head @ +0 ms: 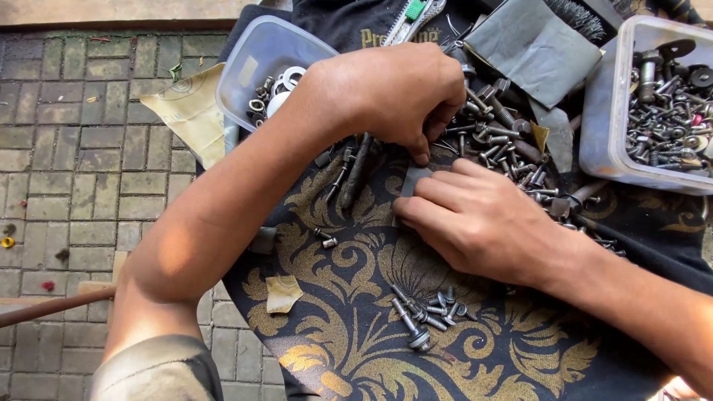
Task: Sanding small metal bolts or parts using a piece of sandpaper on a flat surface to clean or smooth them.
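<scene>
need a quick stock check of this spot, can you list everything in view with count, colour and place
cloth: one, black with gold pattern, spread on the paving
loose bolts and screws: many, grey metal, upper middle of cloth
small bolt group: several, grey, lower middle of cloth
left tub: one, clear plastic, holds washers, upper left of cloth
right tub: one, clear plastic, full of hardware, right edge
sandpaper sheets: a few, grey, top
paving: grey brick, left
left hand: closed over the bolts
right hand: flat on cloth

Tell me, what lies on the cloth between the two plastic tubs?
In the head view, between the left tub and right tub lie a loose heap of bolts, grey sandpaper sheets and the left hand.
</scene>
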